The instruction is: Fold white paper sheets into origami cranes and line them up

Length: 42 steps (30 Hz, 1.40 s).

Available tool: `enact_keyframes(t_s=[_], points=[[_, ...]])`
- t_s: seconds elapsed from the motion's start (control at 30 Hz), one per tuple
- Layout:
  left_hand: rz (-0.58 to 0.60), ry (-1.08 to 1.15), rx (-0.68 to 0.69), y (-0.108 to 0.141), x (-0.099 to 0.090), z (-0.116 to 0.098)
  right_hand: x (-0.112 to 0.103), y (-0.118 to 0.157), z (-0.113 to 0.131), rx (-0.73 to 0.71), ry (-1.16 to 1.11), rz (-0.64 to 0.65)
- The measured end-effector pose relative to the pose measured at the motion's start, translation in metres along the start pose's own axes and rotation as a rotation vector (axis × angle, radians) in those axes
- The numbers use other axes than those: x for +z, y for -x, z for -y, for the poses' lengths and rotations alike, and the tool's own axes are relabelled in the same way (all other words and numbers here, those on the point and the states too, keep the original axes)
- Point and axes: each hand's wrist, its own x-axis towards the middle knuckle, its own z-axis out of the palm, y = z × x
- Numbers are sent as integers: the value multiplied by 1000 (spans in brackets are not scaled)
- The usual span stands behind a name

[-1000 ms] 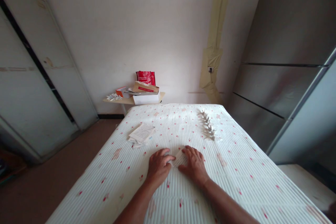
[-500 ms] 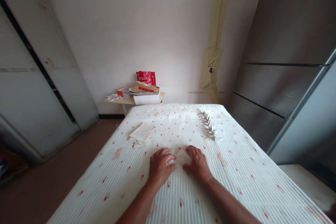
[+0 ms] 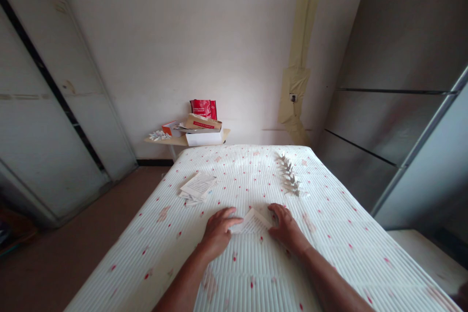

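Note:
A small sheet of printed paper (image 3: 254, 221), folded to a triangle with its peak pointing away from me, lies on the patterned bed cover between my hands. At its left corner, my left hand (image 3: 219, 230) holds the edge between thumb and forefinger. My right hand (image 3: 287, 226) has the right corner at its thumb, with the fingers curled above; the exact contact there is partly hidden. Farther off to the left rests a loose stack of printed paper sheets (image 3: 198, 185). Folded paper cranes (image 3: 290, 174) stand in a row on the right.
The ribbed white bed cover (image 3: 175, 263) with red specks spreads beneath everything. Beyond its far edge, a small table (image 3: 179, 141) bears a white box (image 3: 204, 137), a red bag (image 3: 204, 108) and paper scraps. A grey fridge (image 3: 383, 68) rises at right, a cabinet (image 3: 47, 107) at left.
My hands have moved apart, the right one to the right and the left one slightly left. More of the paper shows between them, now as a wide triangle.

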Motion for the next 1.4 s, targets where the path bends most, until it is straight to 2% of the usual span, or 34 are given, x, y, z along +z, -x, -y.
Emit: enact_keyframes(t_s=[0.2,0.37,0.5,0.63,0.93,1.1,1.27,1.4], points=[[31,14,-4,0,-2,0,-3,-1,-4,-7,0,42],[-15,30,-22,-2,-4,-2,-9,2,5,-27,1,96],[-89,-4,-26,0,-4,-10,-10,7,16,-1,44,88],[-93,-77,-33,2,-3,-18,-9,9,21,12,61,78],[-146,-49,-1,1,-1,-18,-6,9,19,-23,33,39],[-220,-18,30,0,2,-19,-5,10,20,-77,5,12],[-301,-24,124,-1,6,-17,-8,11,23,-170,-23,65],[-381,-94,201,3,0,-27,-8,12,29,-257,44,80]])
